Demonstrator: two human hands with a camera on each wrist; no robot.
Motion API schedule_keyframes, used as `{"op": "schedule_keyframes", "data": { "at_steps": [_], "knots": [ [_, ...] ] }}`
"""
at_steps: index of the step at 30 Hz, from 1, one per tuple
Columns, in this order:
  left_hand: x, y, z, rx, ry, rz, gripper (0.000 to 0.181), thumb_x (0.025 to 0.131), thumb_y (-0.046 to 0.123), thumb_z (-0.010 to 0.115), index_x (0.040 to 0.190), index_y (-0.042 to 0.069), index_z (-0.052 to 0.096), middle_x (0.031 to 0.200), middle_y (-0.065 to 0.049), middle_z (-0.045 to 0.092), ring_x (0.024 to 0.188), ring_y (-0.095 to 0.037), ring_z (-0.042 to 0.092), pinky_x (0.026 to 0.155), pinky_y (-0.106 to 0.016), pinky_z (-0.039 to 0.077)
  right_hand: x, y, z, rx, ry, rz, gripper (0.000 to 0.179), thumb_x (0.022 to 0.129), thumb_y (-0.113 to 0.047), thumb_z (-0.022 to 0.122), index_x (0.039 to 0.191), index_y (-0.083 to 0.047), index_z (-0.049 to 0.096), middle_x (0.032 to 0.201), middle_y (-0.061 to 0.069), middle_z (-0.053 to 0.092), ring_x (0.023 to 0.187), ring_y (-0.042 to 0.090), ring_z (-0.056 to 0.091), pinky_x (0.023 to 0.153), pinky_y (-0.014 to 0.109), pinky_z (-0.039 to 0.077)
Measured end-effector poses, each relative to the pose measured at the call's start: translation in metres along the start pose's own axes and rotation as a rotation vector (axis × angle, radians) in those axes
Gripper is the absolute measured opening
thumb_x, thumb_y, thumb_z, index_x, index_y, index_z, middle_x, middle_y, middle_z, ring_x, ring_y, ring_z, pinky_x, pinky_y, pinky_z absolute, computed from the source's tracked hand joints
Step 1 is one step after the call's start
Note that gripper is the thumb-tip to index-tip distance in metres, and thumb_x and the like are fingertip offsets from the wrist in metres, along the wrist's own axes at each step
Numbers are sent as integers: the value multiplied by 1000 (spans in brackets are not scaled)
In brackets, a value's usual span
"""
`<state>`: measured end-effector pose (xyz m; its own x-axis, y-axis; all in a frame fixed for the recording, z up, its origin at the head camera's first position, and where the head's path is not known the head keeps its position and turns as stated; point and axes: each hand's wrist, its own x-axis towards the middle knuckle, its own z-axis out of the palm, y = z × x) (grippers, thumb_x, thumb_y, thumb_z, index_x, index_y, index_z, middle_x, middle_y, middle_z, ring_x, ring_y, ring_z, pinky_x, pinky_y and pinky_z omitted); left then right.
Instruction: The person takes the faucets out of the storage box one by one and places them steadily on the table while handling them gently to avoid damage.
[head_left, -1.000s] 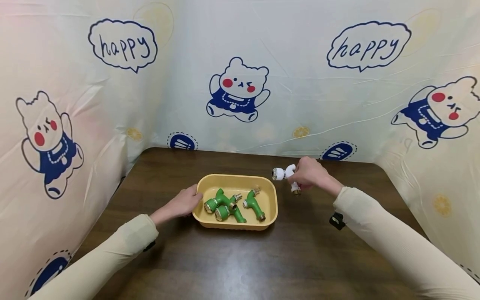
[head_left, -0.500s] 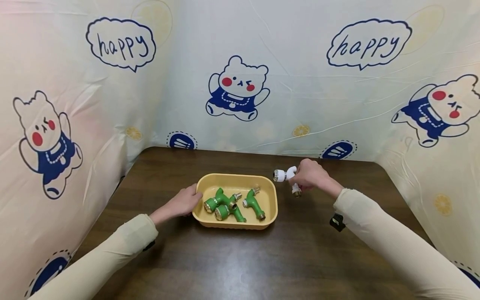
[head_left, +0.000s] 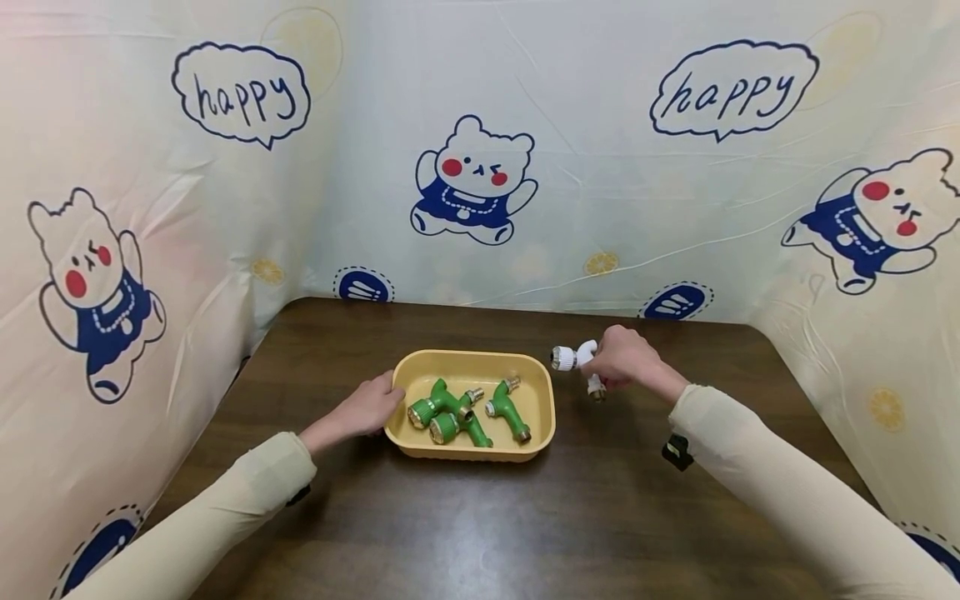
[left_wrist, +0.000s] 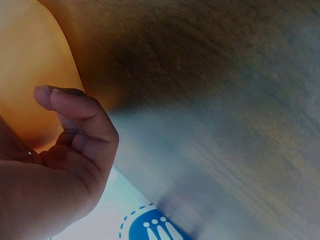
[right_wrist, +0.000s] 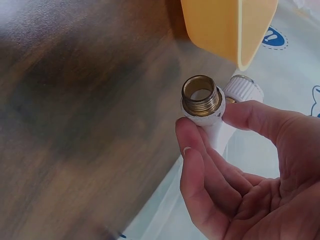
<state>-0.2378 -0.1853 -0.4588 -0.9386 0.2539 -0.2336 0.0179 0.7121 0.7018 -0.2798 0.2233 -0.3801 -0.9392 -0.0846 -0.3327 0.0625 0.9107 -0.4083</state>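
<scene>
In the head view my right hand (head_left: 624, 358) pinches a white tap (head_left: 585, 356) just right of the yellow basin (head_left: 471, 452). The right wrist view shows the thumb and fingers around the white tap (right_wrist: 212, 131), its brass threaded end (right_wrist: 201, 97) pointing up at the camera. My left hand (head_left: 367, 404) grips the basin's left end; in the left wrist view its fingers curl at the basin wall (left_wrist: 35, 55). Inside the basin lie two green taps (head_left: 429, 408) crossed over each other on the left, and a single green tap (head_left: 510, 410) on the right.
The basin stands on a dark brown wooden table (head_left: 480, 525). Printed curtains (head_left: 480, 75) with cartoon bears enclose the table at the back and both sides. Black wrist devices (head_left: 677, 451) show beneath the sleeves.
My right hand has shifted slightly to the right and down in the head view, with the white tap in it. The left hand and the basin stay in place.
</scene>
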Motion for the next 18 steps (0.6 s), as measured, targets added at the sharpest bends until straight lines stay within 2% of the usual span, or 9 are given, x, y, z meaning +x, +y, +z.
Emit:
{"op": "schedule_keyframes", "data": {
  "at_steps": [5, 6, 10, 12, 13, 18],
  "knots": [
    [-1, -1, 0, -1, 2, 2, 38, 108, 16, 36, 136, -8, 48, 66, -11, 60, 44, -16, 52, 41, -28, 43, 2, 3, 3, 5, -10, 6, 24, 90, -21, 76, 73, -4, 72, 72, 14, 72, 52, 16, 62, 49, 27, 53],
    [8, -16, 4, -8, -2, 33, 39, 109, 18, 36, 136, -7, 48, 67, -10, 60, 44, -15, 51, 40, -28, 43, 2, 3, 4, 4, -11, 9, 25, 90, -21, 76, 72, -4, 72, 72, 15, 72, 51, 16, 62, 49, 27, 53],
    [10, -19, 4, -11, -5, 31, 39, 109, 18, 36, 136, -7, 48, 67, -11, 61, 44, -17, 53, 41, -29, 44, 4, 5, 7, 11, -14, 17, 25, 89, -21, 76, 73, -4, 72, 72, 15, 72, 52, 16, 63, 49, 27, 54],
    [9, -18, 3, -9, -5, 26, 39, 109, 18, 36, 137, -7, 48, 67, -10, 60, 44, -16, 52, 41, -28, 43, 5, 7, 8, 10, -11, 22, 25, 89, -22, 77, 74, -4, 72, 73, 15, 72, 52, 17, 63, 49, 28, 53],
    [0, -2, -1, -2, -1, -6, 38, 109, 16, 36, 136, -8, 48, 66, -11, 61, 45, -17, 53, 41, -28, 44, 5, 8, 8, 11, -9, 22, 24, 89, -22, 77, 74, -4, 72, 73, 15, 72, 52, 17, 63, 49, 28, 53],
    [-2, 0, 0, -2, 2, -6, 35, 109, 16, 37, 134, -6, 49, 68, -11, 61, 45, -16, 52, 41, -27, 43, 4, 13, 11, 12, -6, 15, 24, 89, -23, 78, 76, -4, 73, 74, 16, 72, 53, 19, 64, 52, 31, 54]
  ]
}}
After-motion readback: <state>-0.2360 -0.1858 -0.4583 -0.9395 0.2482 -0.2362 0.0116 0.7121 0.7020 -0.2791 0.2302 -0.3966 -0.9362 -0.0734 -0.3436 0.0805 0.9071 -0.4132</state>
